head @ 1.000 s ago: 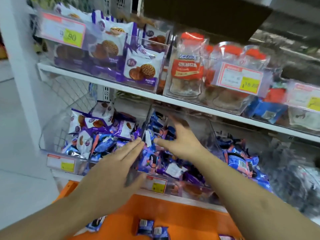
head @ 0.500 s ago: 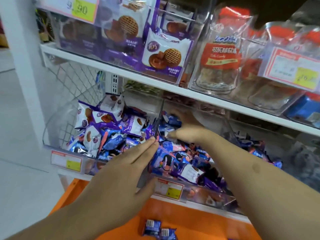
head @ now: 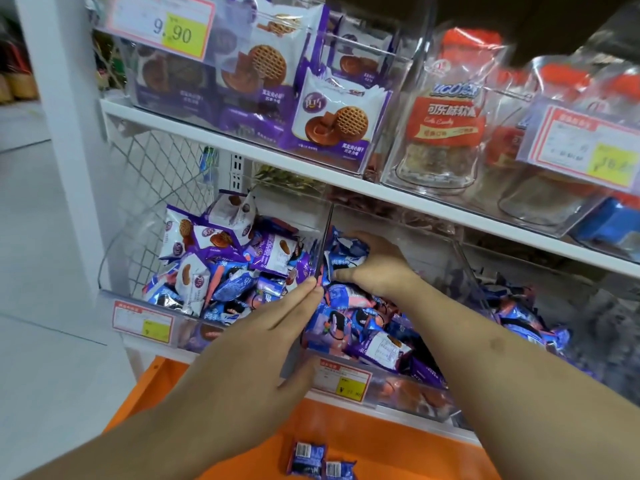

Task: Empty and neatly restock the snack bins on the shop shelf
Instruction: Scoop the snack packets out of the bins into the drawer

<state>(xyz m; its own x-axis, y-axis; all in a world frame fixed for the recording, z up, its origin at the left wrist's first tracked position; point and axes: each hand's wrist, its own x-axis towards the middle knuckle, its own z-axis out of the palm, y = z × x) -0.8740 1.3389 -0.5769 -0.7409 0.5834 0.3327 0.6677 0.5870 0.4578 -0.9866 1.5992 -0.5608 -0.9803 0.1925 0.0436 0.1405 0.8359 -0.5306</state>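
Head view: left hand [head: 258, 344] flat, fingers straight, fingertips against clear divider [head: 323, 251] between two clear bins. Right hand [head: 377, 263] reaches into middle bin [head: 408, 396], fingers curled round blue snack packets [head: 346, 251] at back of heap. Left bin [head: 194, 332] heaped with purple and blue packets. Two loose packets [head: 320, 464] on orange tray [head: 398, 445] below shelf.

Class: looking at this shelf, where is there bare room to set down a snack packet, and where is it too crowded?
Bare room: the orange tray, open around two small blue packets. Crowded: the left bin and middle bin, both heaped with packets where the left hand and right hand work.
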